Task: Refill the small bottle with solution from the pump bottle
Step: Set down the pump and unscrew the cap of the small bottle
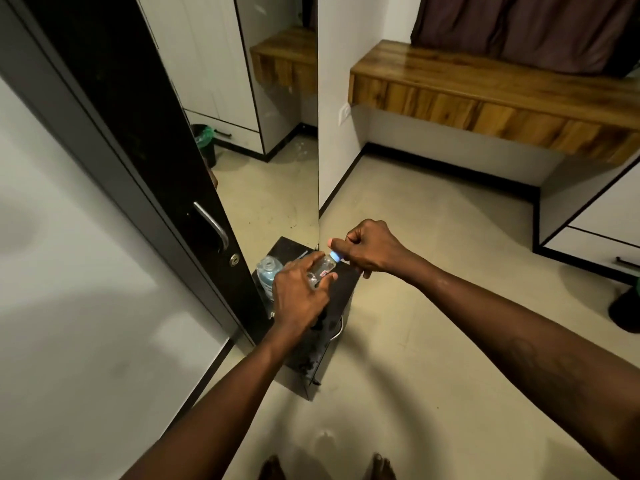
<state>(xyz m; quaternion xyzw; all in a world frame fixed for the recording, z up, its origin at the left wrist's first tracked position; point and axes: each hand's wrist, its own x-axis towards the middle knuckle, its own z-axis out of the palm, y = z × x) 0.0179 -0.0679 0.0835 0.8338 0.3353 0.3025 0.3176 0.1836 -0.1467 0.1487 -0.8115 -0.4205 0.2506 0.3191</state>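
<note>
Both hands (298, 296) (372, 247) pinch small bottle (323, 266), cap (336, 255).

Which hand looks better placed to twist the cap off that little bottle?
The right hand: its fingertips already pinch the blue cap, while the left hand wraps the small bottle body, steadying it.

Both forearms are bare from the lower edge of the picture up to the wrists; no sleeve, watch, bracelet or ring shows on either. The left hand (298, 299) and the right hand (374, 247) wear no gloves. The fingernails are short and unpainted. At the bottom edge two bare feet (273, 469) show, dim and blurred, with no shoes or socks.
</note>
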